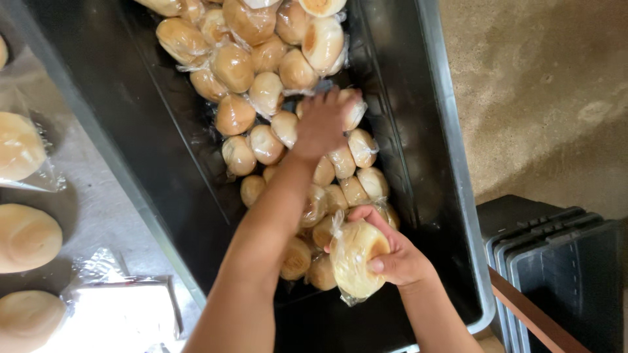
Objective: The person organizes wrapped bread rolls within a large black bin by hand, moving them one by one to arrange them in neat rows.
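Three unwrapped buns point(25, 236) lie on a grey table point(98, 209) at left; a stack of clear bags point(121, 314) sits beside them; dark stacked crates point(556, 261) stand on the brownish floor point(543, 85) at right.

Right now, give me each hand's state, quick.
Left hand: open, fingers spread on the wrapped buns in the black bin.
Right hand: closed on a bagged bun.

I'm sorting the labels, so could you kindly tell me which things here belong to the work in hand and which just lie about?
In hand:
left hand
right hand
held bun
bagged buns
black bin

Lying about:
table buns
bag stack
stacked crates
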